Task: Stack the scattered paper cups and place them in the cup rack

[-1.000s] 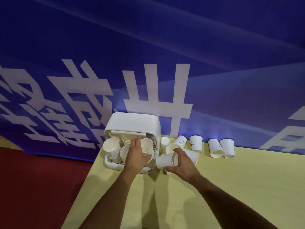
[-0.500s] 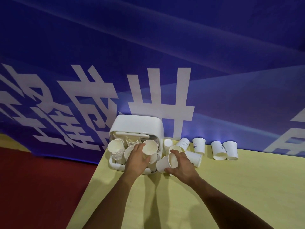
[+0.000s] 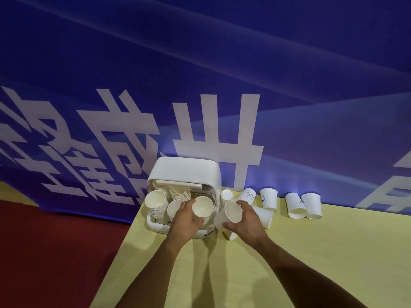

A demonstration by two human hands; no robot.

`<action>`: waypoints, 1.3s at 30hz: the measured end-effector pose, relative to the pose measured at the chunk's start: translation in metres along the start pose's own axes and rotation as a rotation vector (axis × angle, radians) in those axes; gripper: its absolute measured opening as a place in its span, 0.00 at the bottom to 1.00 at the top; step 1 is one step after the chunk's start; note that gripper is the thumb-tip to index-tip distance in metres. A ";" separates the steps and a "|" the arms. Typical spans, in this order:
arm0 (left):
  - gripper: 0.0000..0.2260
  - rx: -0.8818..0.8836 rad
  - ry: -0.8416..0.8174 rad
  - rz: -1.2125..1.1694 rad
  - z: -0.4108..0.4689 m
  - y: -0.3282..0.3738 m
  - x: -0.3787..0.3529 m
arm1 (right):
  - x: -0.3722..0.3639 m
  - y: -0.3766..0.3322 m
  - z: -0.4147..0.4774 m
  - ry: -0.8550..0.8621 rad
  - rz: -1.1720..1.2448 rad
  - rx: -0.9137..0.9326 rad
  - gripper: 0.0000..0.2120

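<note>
The left hand [image 3: 186,221] grips a stack of cups [image 3: 202,208] at the front of the white cup rack [image 3: 184,172]. Just right of that grip, the right hand [image 3: 245,221] holds a single paper cup [image 3: 231,213], tilted with its mouth toward us. Beside that hold lies a tipped cup [image 3: 264,215]. Farther right, loose cups [image 3: 295,205] sit on the yellow table [image 3: 311,252] against the blue banner [image 3: 289,85].

Two bare forearms [image 3: 155,274], bare hands [image 3: 185,218]
</note>
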State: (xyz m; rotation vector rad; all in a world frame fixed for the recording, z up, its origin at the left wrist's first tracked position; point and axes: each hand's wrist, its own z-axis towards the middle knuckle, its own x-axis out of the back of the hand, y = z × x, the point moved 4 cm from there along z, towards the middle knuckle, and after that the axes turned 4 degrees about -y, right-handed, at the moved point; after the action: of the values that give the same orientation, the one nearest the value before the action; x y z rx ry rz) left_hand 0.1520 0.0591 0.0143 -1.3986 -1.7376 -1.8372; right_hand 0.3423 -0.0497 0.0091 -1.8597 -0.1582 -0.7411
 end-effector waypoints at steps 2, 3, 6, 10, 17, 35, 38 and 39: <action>0.28 -0.007 0.011 -0.022 -0.001 -0.003 0.001 | -0.002 -0.004 0.000 -0.005 0.008 0.024 0.38; 0.28 -0.009 0.013 -0.030 -0.002 -0.005 0.002 | -0.004 -0.005 0.000 -0.011 0.011 0.036 0.38; 0.27 -0.001 -0.001 -0.063 -0.005 -0.011 0.005 | -0.010 -0.013 0.000 -0.026 0.024 0.053 0.40; 0.26 0.020 -0.033 -0.098 -0.012 -0.018 0.011 | -0.017 -0.026 0.002 0.001 0.035 0.048 0.38; 0.24 0.032 -0.042 -0.102 -0.021 -0.035 0.019 | -0.027 -0.056 0.012 -0.006 -0.078 0.173 0.36; 0.24 0.067 -0.016 -0.180 -0.009 -0.058 0.024 | -0.063 -0.054 0.026 0.028 -0.346 0.168 0.39; 0.24 0.063 0.000 -0.184 -0.012 -0.060 0.024 | -0.064 -0.050 0.026 0.012 -0.342 0.157 0.40; 0.24 0.061 0.005 -0.182 -0.013 -0.060 0.024 | -0.063 -0.048 0.026 0.010 -0.349 0.156 0.39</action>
State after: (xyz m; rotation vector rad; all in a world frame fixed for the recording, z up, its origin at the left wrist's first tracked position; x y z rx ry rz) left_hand 0.0899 0.0736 -0.0033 -1.2481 -1.9588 -1.8570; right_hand 0.2811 0.0074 0.0064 -1.6980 -0.5294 -0.9473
